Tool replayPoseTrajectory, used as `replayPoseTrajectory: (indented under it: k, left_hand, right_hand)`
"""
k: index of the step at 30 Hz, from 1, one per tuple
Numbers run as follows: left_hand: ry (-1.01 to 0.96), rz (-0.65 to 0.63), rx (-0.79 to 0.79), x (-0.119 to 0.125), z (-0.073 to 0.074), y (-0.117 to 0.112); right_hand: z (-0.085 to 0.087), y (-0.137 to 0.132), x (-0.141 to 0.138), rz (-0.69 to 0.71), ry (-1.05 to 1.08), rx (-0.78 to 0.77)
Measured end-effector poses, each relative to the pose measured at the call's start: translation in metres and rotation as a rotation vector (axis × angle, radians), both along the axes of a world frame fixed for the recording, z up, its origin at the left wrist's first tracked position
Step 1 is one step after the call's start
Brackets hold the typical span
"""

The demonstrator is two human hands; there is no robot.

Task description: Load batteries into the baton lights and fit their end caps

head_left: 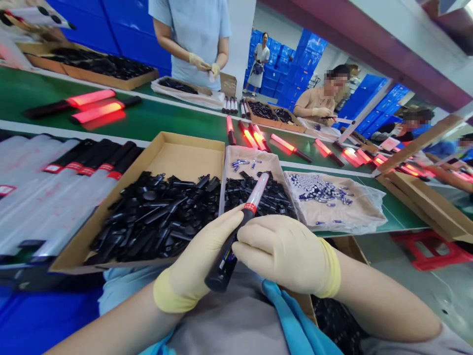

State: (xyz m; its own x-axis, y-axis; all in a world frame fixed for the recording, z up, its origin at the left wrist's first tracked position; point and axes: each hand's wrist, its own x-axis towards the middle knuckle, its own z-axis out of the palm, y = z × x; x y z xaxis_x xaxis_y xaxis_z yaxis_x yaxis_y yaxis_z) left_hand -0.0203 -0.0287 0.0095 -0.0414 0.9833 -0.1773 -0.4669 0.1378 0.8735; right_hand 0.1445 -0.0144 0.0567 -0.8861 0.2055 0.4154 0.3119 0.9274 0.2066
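Note:
A light baton with a black handle, a red printed band and a clear tube is held tilted in front of my body, its tube pointing up and away. Gloved in pale yellow, my left hand wraps the handle from the left. My right hand closes on the handle from the other side, fingers curled near a small bluish patch that is mostly hidden. Just beyond lies a cardboard tray of loose black plastic parts. A second, plastic-lined tray holds black parts and a few batteries.
To the right, a lined tray holds many batteries. Clear-tubed batons lie in rows at left. Red-lit batons rest on the green conveyor belt. Co-workers sit or stand across it. A red stool stands at right.

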Motion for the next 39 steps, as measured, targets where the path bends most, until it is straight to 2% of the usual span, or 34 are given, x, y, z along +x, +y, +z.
replayPoseTrajectory:
  k: [2, 4, 9, 11, 14, 17, 19, 21, 23, 25, 27, 30, 34, 37, 39]
  left_hand:
    - [0.132, -0.090, 0.182, -0.007, -0.005, -0.002]
    - [0.188, -0.121, 0.266, -0.014, -0.005, -0.006]
    - [0.133, -0.184, 0.117, -0.033, 0.013, -0.017]
    - [0.137, -0.103, 0.131, -0.043, 0.013, -0.022]
    - [0.075, 0.099, 0.122, -0.063, 0.006, -0.026]
    - [-0.126, 0.220, 0.037, -0.091, 0.005, -0.026]
    - [-0.249, 0.276, 0.037, -0.115, 0.011, -0.023]
    - [-0.335, 0.361, 0.128, -0.139, 0.019, -0.022]
    - [-0.373, 0.427, 0.216, -0.159, 0.026, -0.022]
    - [-0.368, 0.448, 0.235, -0.171, 0.028, -0.024]
    - [-0.365, 0.445, 0.203, -0.176, 0.025, -0.027]
    - [-0.363, 0.419, 0.159, -0.177, 0.016, -0.027]
    - [-0.372, 0.396, 0.143, -0.175, 0.007, -0.022]
    - [-0.385, 0.388, 0.084, -0.172, 0.006, -0.017]
    - [-0.370, 0.371, 0.024, -0.168, 0.005, -0.016]
  right_hand:
    - [0.001, 0.003, -0.004, 0.057, 0.023, -0.008]
    - [0.001, 0.003, -0.011, 0.105, 0.019, -0.029]
    - [-0.010, -0.013, -0.035, 0.198, 0.099, -0.108]
    - [-0.017, -0.021, -0.044, 0.207, 0.190, -0.169]
    - [-0.022, -0.021, -0.058, 0.200, 0.279, -0.272]
    - [-0.024, 0.000, -0.077, 0.184, 0.370, -0.355]
    - [-0.028, 0.023, -0.096, 0.097, 0.410, -0.392]
    - [-0.036, 0.048, -0.120, -0.006, 0.251, -0.420]
    - [-0.046, 0.065, -0.147, -0.044, -0.071, -0.404]
    - [-0.055, 0.074, -0.172, -0.040, -0.347, -0.333]
    - [-0.062, 0.076, -0.191, -0.036, -0.482, -0.269]
    - [-0.068, 0.078, -0.203, -0.017, -0.554, -0.263]
    - [-0.071, 0.087, -0.200, -0.010, -0.571, -0.306]
    - [-0.068, 0.090, -0.194, -0.017, -0.543, -0.343]
    - [-0.061, 0.086, -0.188, -0.038, -0.443, -0.391]
